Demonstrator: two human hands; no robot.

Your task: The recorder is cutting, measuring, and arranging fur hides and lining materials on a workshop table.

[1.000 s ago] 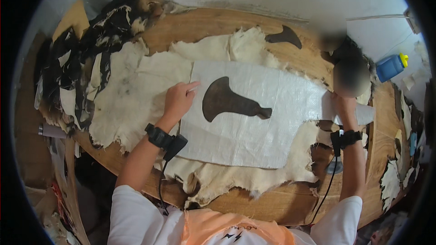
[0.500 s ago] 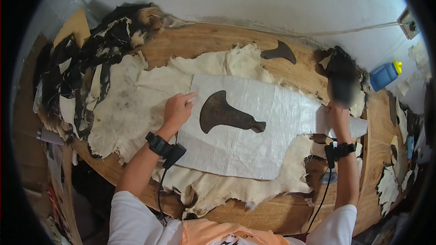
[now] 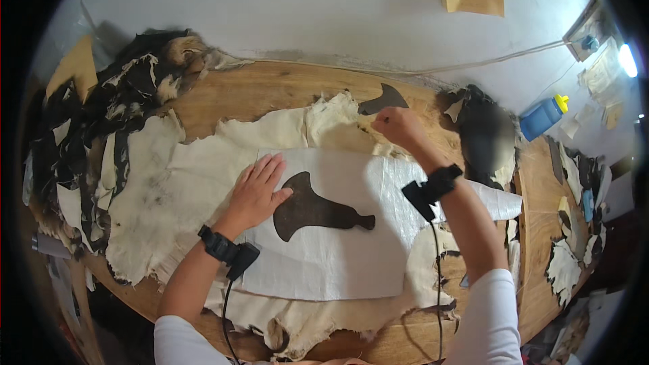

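Observation:
A white plastic sheet [image 3: 338,267], cut to a shape with a narrow right end, lies over a pale animal hide [image 3: 145,182]. On the sheet rests a dark metal blade [image 3: 314,206] with a wide curved end and a short tang. My left hand [image 3: 253,196] is open and flat at the sheet's left edge, its thumb at the blade's curved end. My right hand [image 3: 402,128] is closed above the far edge of the hide, just below a second dark blade [image 3: 385,99]. Whatever its fingers hold, if anything, is hidden.
Black and white furry hide scraps [image 3: 94,128] are heaped at the far left. A dark furry piece [image 3: 483,128] and a blue bottle [image 3: 543,118] with a yellow cap stand at the far right. More scraps [image 3: 564,270] lie on the right of the wooden table [image 3: 270,81].
My right hand has left the sheet's right end and moved left and away toward the second blade. My left hand has flattened onto the sheet. The whole view has shifted.

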